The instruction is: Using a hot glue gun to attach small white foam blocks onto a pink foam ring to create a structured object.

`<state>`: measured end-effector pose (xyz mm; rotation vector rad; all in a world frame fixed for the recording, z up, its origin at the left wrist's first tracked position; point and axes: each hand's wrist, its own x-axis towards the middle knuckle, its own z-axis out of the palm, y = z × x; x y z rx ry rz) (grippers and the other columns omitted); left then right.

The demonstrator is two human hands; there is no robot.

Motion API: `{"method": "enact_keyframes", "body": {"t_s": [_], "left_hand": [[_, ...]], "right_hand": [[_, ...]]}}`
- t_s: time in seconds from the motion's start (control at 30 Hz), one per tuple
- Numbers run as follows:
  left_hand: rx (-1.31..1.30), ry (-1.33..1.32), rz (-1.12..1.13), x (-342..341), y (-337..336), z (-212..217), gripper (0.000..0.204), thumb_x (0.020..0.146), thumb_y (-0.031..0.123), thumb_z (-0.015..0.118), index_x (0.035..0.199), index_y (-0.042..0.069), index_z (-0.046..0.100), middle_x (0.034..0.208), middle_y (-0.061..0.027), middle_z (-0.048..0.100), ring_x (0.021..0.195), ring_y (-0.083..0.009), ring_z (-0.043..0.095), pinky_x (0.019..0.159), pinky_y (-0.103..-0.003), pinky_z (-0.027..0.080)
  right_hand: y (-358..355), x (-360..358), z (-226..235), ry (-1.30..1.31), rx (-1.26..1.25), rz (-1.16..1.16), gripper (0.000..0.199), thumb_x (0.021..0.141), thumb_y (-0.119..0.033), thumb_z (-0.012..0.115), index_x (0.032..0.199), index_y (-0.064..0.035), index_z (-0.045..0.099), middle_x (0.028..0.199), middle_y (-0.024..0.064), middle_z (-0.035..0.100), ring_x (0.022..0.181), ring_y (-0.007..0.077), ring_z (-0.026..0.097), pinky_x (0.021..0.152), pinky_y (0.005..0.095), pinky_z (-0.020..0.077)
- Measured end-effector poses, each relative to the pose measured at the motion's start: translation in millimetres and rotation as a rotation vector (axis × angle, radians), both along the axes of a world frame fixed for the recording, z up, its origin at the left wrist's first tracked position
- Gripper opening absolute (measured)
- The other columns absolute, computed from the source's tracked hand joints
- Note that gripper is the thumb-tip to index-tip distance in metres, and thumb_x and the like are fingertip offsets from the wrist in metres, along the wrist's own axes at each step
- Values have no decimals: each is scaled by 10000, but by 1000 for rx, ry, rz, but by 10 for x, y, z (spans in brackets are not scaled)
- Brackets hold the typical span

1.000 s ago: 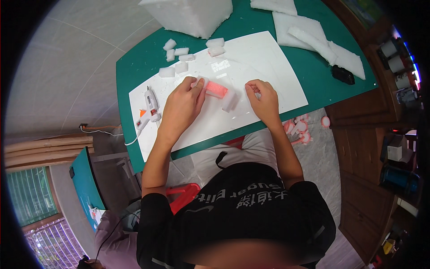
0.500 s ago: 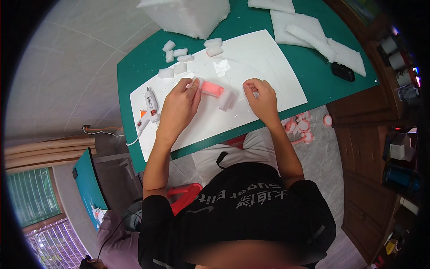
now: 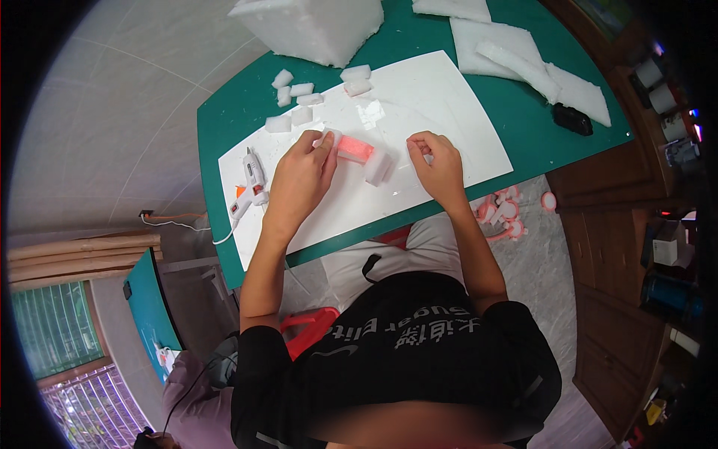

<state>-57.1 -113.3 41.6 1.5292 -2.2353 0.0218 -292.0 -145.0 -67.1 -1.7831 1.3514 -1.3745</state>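
Note:
My left hand (image 3: 303,173) rests on the white sheet (image 3: 449,112) and pinches one end of a small piece made of white foam blocks with a glowing pink-red bar between them (image 3: 357,152). The other white foam end (image 3: 378,168) lies free on the sheet. A little to the right, my right hand (image 3: 437,163) is curled with its fingers closed near a small white bit; what it holds I cannot make out. A white glue gun (image 3: 250,179) lies on the sheet just left of my left hand.
The sheet lies on a green table (image 3: 523,112). Several small foam cubes (image 3: 299,101) sit at the far left of the sheet, a big foam block (image 3: 314,26) behind them, foam slabs (image 3: 523,60) and a black object (image 3: 572,118) at the right. Wooden shelves (image 3: 636,224) stand right.
The pink-and-foam piece has turned and shifted slightly left under my left hand. My right hand has stayed curled in about the same place.

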Motion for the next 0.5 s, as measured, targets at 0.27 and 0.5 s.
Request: {"method": "enact_keyframes", "body": {"t_s": [0.27, 0.5], "left_hand": [[-3, 12, 0, 11, 42, -7, 233, 909, 84, 687, 1120, -7, 727, 1102, -180, 677, 768, -295, 708, 671, -382, 559], [-21, 6, -5, 9, 63, -22, 231, 909, 81, 686, 1117, -9, 727, 1100, -178, 675, 770, -299, 707, 677, -384, 558]], "right_hand": [[-7, -10, -18, 29, -23, 13, 92, 905, -112, 676, 956, -37, 694, 812, 86, 693, 757, 231, 633, 702, 346, 512], [1, -2, -13, 47, 18, 4, 115, 912, -116, 680, 982, -28, 706, 840, 99, 706, 754, 217, 641, 710, 327, 519]]}}
